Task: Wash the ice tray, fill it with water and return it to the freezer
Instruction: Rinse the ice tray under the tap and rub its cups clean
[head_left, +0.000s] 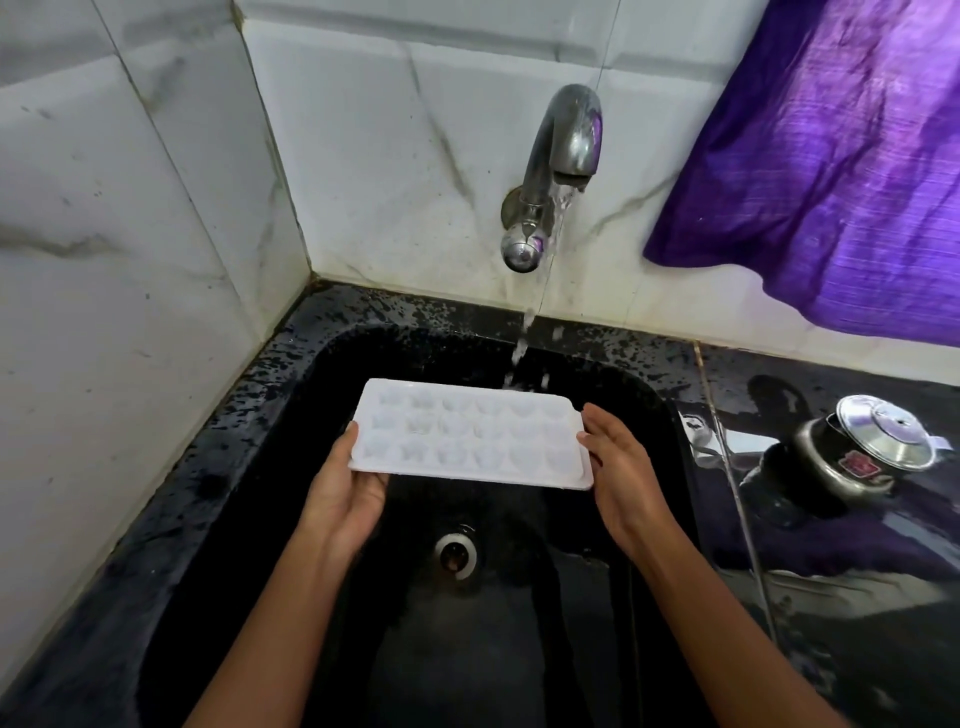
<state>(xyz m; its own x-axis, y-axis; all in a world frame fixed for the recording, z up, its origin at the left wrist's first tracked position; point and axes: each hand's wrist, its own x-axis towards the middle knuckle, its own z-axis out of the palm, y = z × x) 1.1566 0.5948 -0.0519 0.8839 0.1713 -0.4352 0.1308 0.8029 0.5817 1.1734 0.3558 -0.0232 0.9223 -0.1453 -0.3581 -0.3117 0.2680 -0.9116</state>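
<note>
Centre frame, over the sink (649, 374), my left hand (345, 491) grips the left end of the ice tray (470, 434); my right hand (621, 467) rests straight-fingered against its right end. This looks like the rinsing step. Next, the tray should slide under the stream (524, 338) from the tap (563, 150).

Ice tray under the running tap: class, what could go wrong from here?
1. The water stream lands near the far edge of the ice tray, so it may splash onto the counter instead of filling cells.
2. The left hand grips one end while the right hand only touches the other with straight fingers; a filling tray could tip.
</note>
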